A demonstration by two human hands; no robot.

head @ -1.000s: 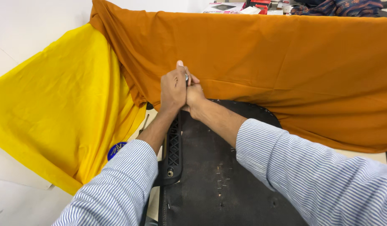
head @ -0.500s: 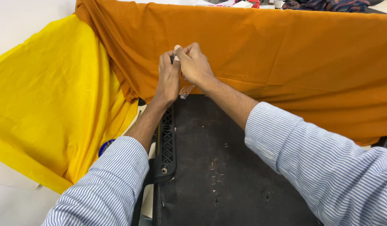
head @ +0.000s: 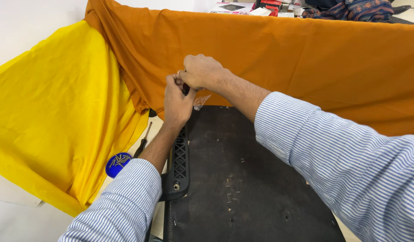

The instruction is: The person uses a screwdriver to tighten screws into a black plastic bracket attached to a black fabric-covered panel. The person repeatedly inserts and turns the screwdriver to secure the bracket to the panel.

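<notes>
nearest to me, my striped sleeves are framing the dark panel (head: 242, 179), which is lying flat with a scatter of small staples (head: 231, 195) on its surface and a black plastic lattice bracket (head: 179, 166) running along its left edge. just left of that, a round blue lid (head: 118, 164) is holding small screws, and a thin screwdriver (head: 142, 142) is lying beside it, half tucked under the yellow cloth (head: 54, 116).

further up, at the far edge of the panel, my left hand (head: 176, 102) is rising from below, fingers curled shut around something small and dark that i am pinching against the orange cloth (head: 305, 62). my right hand (head: 201, 71) is closing over the top of it, clenched on the same spot. what exactly sits between the two hands i cannot tell; a bit of clear crinkled plastic (head: 200, 102) is showing just beneath them.

as i judge it, doing this well means keeping the cloth taut over the panel's edge, keeping both grips close together so nothing slips, and working straight down rather than twisting.

beyond the orange cloth, boxes (head: 234, 7) and a patterned fabric (head: 350, 9) are sitting well apart.
</notes>
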